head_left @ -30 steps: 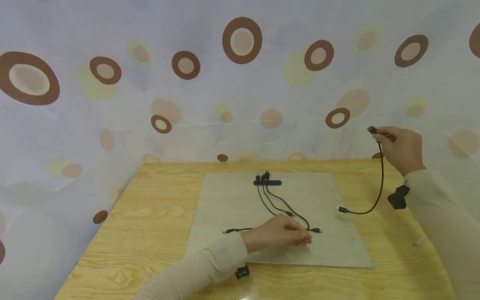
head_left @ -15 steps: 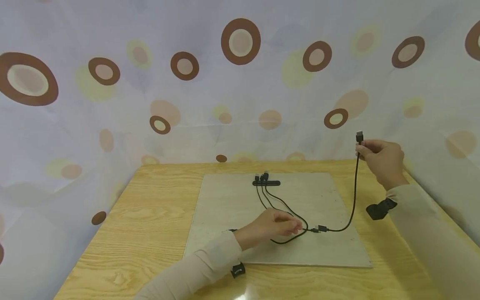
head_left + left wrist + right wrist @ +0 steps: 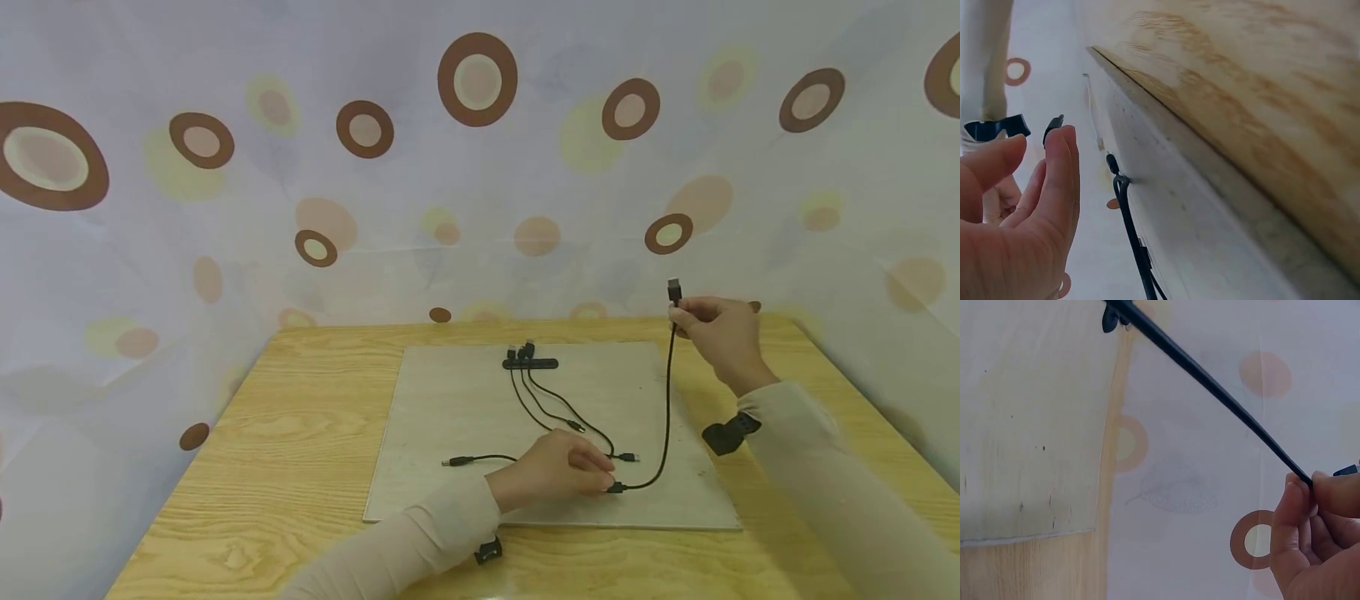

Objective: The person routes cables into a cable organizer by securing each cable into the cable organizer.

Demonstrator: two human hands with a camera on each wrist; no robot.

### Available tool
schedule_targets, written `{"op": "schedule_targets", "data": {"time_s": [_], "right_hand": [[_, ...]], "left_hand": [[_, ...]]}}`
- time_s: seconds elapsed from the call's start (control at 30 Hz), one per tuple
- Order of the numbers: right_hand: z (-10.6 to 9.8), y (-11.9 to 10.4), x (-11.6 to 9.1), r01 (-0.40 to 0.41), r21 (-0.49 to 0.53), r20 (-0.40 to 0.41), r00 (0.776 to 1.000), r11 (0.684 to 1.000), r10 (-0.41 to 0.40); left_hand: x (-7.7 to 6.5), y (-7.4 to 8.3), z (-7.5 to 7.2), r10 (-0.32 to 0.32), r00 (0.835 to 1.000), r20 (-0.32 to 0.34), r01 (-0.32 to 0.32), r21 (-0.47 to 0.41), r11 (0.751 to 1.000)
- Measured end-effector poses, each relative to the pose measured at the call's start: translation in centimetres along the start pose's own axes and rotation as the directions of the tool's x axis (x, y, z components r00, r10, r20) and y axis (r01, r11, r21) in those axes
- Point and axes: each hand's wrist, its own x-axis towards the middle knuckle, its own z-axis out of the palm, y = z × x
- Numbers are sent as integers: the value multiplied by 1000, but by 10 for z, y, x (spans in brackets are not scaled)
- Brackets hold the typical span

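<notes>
In the head view my right hand (image 3: 723, 337) pinches a black USB cable (image 3: 667, 408) just below its upright USB plug (image 3: 674, 289). The cable hangs down and curves left to a small connector (image 3: 616, 487). That lower end is right at the fingertips of my left hand (image 3: 551, 468), low over the pale board. Thumb and fingers of the left hand (image 3: 1029, 231) stand apart in the left wrist view, the connector (image 3: 1052, 129) showing just beyond them. The right wrist view has the taut cable (image 3: 1210, 384) running up from the right hand's (image 3: 1316, 544) thumb and fingers.
A black cable clip strip (image 3: 549, 364) at the back of the board (image 3: 442, 400) holds several black cables. Their loose ends, such as one connector (image 3: 457, 461) at left and another (image 3: 628, 457) at right, lie on the board. The wooden table (image 3: 247, 450) surrounds it.
My right hand has moved left and lower with the cable, bringing its hanging connector from beyond the board's right side to the left fingertips. The left hand has shifted only slightly.
</notes>
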Motion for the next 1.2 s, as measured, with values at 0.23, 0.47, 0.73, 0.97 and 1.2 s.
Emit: {"op": "schedule_targets", "data": {"time_s": [0.23,0.47,0.73,0.97,1.2], "right_hand": [[4,3,-5,-35,75,47,998,997,32],[8,6,-7,-46,83,77,996,995,39],[15,14,-7,-71,151,142,989,986,50],[26,21,-8,-128,137,209,973,982,97],[43,21,-8,-182,177,268,955,967,131]], "left_hand": [[-2,-5,-4,14,1000,-8,-13,36,999],[-4,-5,-11,55,998,1,-55,34,998],[-11,-8,-29,73,995,72,-67,-83,994],[-18,-22,-49,127,986,111,-112,-138,984],[-32,-26,-73,91,995,46,-82,-165,983]]}}
